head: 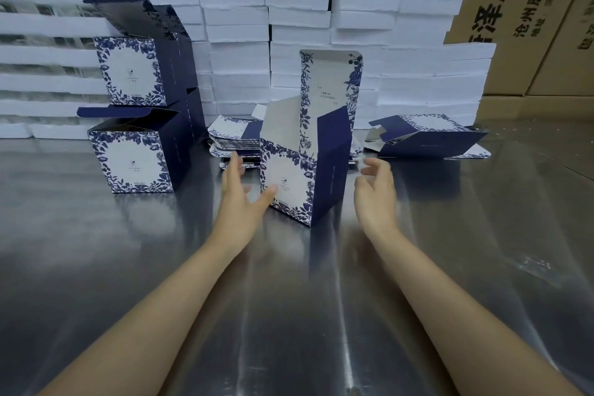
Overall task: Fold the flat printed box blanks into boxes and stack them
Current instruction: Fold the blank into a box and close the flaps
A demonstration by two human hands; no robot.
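A folded blue-and-white floral box [295,183] stands upright on the steel table, its lid flap raised. My left hand [239,193] is spread beside the box's left face, thumb touching its lower front panel. To the right, my right hand [376,186] hovers with fingers curled and apart, a short gap from the box's dark blue side. Behind the box lies a pile of flat printed blanks [234,141]. At the left, folded boxes form a stack: a lower box [135,157] with an upper box [131,71] on top, lids open.
Another partly collapsed printed blank [427,135] lies at the right rear. Rows of white foam slabs [299,26] wall off the back, with brown shipping cartons [514,16] behind. The reflective steel table [289,299] stretches toward me.
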